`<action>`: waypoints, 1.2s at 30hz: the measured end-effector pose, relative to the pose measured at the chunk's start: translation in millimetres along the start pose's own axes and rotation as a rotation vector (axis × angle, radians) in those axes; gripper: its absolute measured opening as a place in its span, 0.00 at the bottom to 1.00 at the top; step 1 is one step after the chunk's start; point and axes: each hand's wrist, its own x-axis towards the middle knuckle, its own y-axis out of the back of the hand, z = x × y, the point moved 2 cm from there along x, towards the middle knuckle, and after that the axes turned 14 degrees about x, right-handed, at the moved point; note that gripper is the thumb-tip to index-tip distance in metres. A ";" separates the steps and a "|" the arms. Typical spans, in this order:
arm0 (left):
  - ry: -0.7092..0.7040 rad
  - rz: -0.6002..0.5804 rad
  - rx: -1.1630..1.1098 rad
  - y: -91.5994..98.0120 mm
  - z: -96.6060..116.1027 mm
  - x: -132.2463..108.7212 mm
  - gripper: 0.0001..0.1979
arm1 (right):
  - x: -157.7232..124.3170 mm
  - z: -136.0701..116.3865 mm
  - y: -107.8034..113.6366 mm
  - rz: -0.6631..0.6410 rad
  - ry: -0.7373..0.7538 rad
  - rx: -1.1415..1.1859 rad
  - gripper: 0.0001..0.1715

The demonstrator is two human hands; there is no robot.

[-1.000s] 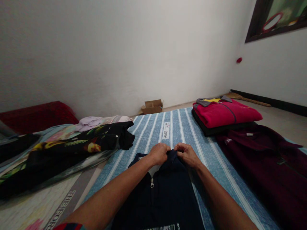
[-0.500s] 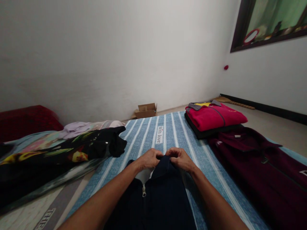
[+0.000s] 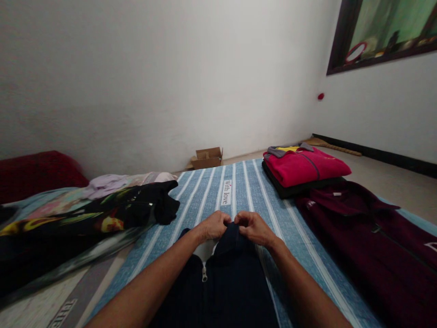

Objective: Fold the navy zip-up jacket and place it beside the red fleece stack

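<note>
A navy zip-up jacket (image 3: 225,287) lies in front of me on the blue-and-white striped sheet (image 3: 244,182), its collar pointing away. Its silver zipper pull (image 3: 204,274) sits just below the collar opening, where a pale lining shows. My left hand (image 3: 215,226) pinches the collar's upper edge, fingers closed on the cloth. Close beside it, my right hand (image 3: 255,228) grips the same collar at its right corner. The fingertips of both hands nearly meet at the collar, and the jacket's lower part runs out of view.
To the right lie a maroon zip jacket (image 3: 362,246) and a folded pink jacket (image 3: 303,166) stacked on dark cloth. Black patterned clothing (image 3: 112,218) spreads at the left, near a dark red bundle (image 3: 41,173). A cardboard box (image 3: 207,158) stands by the wall.
The view has shifted very slightly. Both hands keep their hold on the collar, with only a small movement of the right fingers.
</note>
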 end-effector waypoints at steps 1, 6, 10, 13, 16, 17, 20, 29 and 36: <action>0.004 0.001 0.005 0.2 -0.2 0.4 0.09 | 0.3 0.2 -0.3 0.004 0.004 -0.003 0.04; 0.008 -0.043 -0.023 0.2 -8.3 5.4 0.07 | 0.4 0.6 -0.9 0.041 -0.013 0.078 0.03; 0.006 -0.061 -0.061 -1.5 -17.2 9.9 0.07 | -0.8 3.2 1.5 0.073 -0.055 0.203 0.05; -0.016 -0.069 -0.072 -2.6 -19.0 10.7 0.09 | -1.5 5.5 3.6 0.054 -0.075 0.235 0.05; -0.019 -0.076 -0.080 -2.9 -17.2 9.8 0.11 | -1.8 7.1 4.7 0.031 -0.087 0.247 0.06; -0.015 -0.075 -0.082 -3.0 -16.5 9.3 0.11 | -1.9 7.6 4.8 0.026 -0.093 0.257 0.06; -0.026 -0.072 -0.113 -3.6 -14.4 7.5 0.10 | -2.0 10.0 4.7 0.012 -0.126 0.299 0.07; -0.039 -0.095 -0.191 0.4 -9.9 -1.1 0.07 | -1.2 12.3 3.1 0.035 -0.101 0.339 0.07; -0.063 -0.098 -0.125 -0.2 -12.4 -2.1 0.11 | -1.7 13.0 4.3 0.109 -0.045 0.367 0.07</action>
